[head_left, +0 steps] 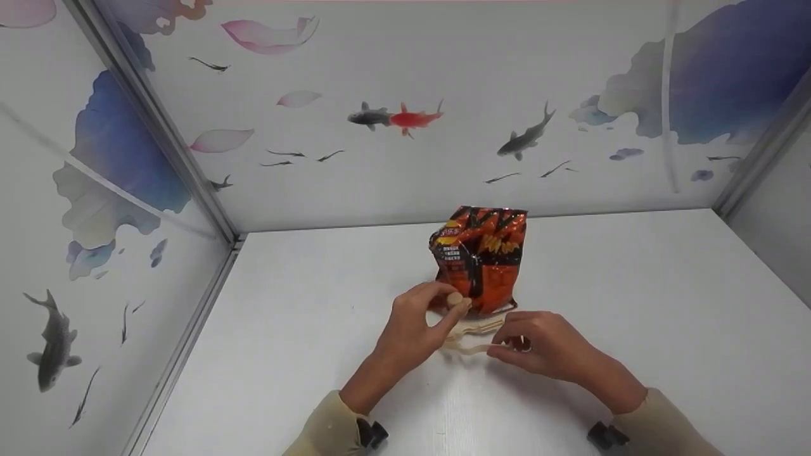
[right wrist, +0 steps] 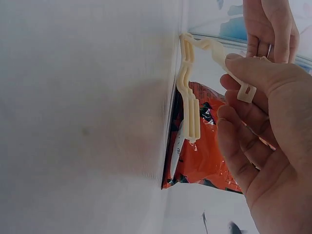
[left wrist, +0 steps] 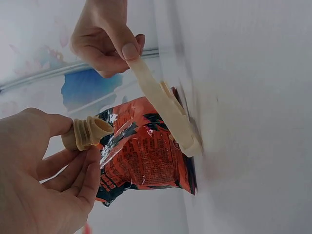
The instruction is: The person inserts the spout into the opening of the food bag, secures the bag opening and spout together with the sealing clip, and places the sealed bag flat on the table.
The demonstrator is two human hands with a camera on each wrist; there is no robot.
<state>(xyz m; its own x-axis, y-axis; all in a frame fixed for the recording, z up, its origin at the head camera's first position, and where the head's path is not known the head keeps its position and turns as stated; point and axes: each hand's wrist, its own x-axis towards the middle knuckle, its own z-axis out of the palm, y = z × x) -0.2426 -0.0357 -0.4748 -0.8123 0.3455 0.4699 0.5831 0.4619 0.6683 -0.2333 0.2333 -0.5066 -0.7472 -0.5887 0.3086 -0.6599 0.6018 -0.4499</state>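
Note:
A pale cream plastic bag clip (right wrist: 189, 105) stands spread at its hinge, low beside the front of an orange and black snack bag (head_left: 497, 278). My right hand (head_left: 548, 345) pinches the end of one of its long arms between thumb and fingers. The clip's other, ribbed arm lies close along the tabletop in the right wrist view. My left hand (head_left: 410, 322) holds a small cream ribbed piece like a threaded spout (left wrist: 84, 134) at its fingertips. Its flared open end points towards the bag in the left wrist view.
The bag stands upright and crumpled near the back of the white table (head_left: 304, 342). Behind it rises a back wall (head_left: 393, 177) printed with fish and petals. A side wall (head_left: 38, 209) with a metal corner rail borders the left.

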